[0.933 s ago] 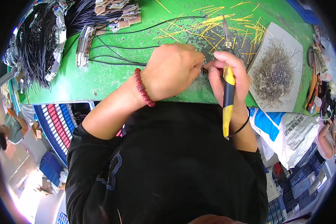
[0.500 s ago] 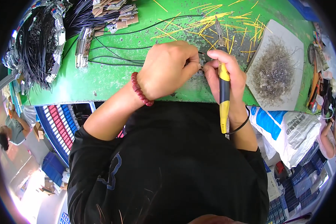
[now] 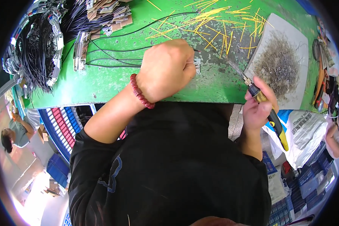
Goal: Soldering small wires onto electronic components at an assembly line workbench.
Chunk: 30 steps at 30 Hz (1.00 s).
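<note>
My left hand (image 3: 165, 69), with a red bead bracelet at the wrist, is closed over thin black cables (image 3: 113, 65) that run in from the left. At its fingertips a small silver metal part (image 3: 197, 66) pokes out on the table; the exact grip is hidden under the fingers. In my right hand (image 3: 258, 111), a yellow-and-black soldering iron (image 3: 255, 91) is held like a pen. Its tip points up and left, apart from the metal part. The cables' left ends reach a stack of metal-cased pieces (image 3: 80, 51).
Yellow thin tubes (image 3: 211, 17) lie scattered at the back of the green table (image 3: 113, 88). A grey board (image 3: 261, 71) with a heap of dark debris (image 3: 278, 67) is at right. Bundled black cables (image 3: 37, 49) fill the far left. A white sack (image 3: 305, 132) stands below right.
My right hand has moved right and toward me with the soldering iron, which now tilts and is away from the metal part. The left hand has barely shifted.
</note>
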Each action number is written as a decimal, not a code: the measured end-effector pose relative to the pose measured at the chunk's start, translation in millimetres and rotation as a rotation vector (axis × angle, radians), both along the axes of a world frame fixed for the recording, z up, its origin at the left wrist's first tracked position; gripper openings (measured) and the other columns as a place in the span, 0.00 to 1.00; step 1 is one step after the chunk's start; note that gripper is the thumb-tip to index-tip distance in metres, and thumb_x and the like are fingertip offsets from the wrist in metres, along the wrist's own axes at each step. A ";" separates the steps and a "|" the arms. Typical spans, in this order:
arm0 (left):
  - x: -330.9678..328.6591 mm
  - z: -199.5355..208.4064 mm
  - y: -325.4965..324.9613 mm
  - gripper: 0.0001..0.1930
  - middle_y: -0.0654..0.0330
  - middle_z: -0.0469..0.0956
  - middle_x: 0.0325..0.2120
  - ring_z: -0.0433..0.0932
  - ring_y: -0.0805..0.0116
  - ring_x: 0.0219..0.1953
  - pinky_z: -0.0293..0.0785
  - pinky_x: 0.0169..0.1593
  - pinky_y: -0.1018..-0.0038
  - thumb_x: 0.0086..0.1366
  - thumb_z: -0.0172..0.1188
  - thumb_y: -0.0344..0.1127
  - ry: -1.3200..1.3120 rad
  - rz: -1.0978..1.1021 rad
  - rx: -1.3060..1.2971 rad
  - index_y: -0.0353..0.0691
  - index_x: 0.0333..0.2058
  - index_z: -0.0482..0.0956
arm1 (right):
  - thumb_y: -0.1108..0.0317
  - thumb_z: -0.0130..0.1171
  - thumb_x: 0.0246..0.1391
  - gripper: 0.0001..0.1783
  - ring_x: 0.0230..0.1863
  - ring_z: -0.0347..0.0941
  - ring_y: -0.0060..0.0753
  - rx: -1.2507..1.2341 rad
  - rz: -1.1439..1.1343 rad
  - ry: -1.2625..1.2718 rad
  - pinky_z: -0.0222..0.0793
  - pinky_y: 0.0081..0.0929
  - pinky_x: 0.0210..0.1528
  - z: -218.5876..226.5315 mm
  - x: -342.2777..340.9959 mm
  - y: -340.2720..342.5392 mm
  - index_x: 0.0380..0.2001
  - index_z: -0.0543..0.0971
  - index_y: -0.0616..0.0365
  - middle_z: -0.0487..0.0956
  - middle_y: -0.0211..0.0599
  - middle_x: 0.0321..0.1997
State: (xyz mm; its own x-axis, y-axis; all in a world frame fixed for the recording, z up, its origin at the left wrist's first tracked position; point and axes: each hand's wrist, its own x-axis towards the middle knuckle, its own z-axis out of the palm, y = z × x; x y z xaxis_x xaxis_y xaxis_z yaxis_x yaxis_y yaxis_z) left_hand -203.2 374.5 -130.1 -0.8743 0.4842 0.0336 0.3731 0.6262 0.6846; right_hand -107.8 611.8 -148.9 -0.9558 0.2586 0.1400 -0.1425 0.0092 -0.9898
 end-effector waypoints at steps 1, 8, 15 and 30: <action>0.1 -0.7 -0.6 0.04 0.57 0.74 0.22 0.75 0.55 0.25 0.72 0.29 0.66 0.49 0.61 0.27 0.003 0.007 0.000 0.36 0.21 0.74 | 0.46 0.55 0.58 0.33 0.28 0.70 0.19 -0.004 0.001 0.000 0.65 0.16 0.30 3.5 -0.4 -0.6 0.50 0.75 0.69 0.79 0.38 0.35; -0.7 0.4 -1.8 0.03 0.57 0.74 0.22 0.76 0.55 0.26 0.72 0.30 0.66 0.49 0.61 0.26 -0.012 0.007 0.005 0.37 0.21 0.75 | 0.67 0.64 0.50 0.16 0.28 0.66 0.14 -0.037 0.106 -0.085 0.61 0.14 0.31 5.8 -4.8 -17.6 0.39 0.73 0.64 0.74 0.30 0.28; -1.2 3.3 -1.5 0.04 0.56 0.75 0.24 0.77 0.53 0.29 0.73 0.32 0.63 0.50 0.59 0.29 -0.038 0.002 -0.017 0.37 0.21 0.75 | 0.65 0.66 0.48 0.15 0.22 0.64 0.13 0.131 0.146 -0.010 0.57 0.13 0.25 -7.7 -6.1 -16.1 0.34 0.75 0.63 0.74 0.27 0.24; -0.3 1.5 -2.3 0.03 0.57 0.76 0.24 0.76 0.56 0.25 0.71 0.28 0.66 0.50 0.61 0.28 0.006 -0.004 -0.024 0.38 0.22 0.75 | 0.63 0.65 0.51 0.16 0.27 0.62 0.16 0.055 0.156 0.023 0.57 0.17 0.30 -13.5 -2.8 -13.3 0.36 0.73 0.62 0.73 0.32 0.30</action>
State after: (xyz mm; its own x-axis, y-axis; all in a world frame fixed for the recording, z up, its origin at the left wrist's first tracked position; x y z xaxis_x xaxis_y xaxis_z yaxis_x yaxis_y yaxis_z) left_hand -203.5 372.3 -128.6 -0.8722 0.4884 0.0273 0.3797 0.6408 0.6672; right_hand -110.6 598.5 -162.3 -0.9801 0.0984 0.1724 -0.1692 0.0396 -0.9848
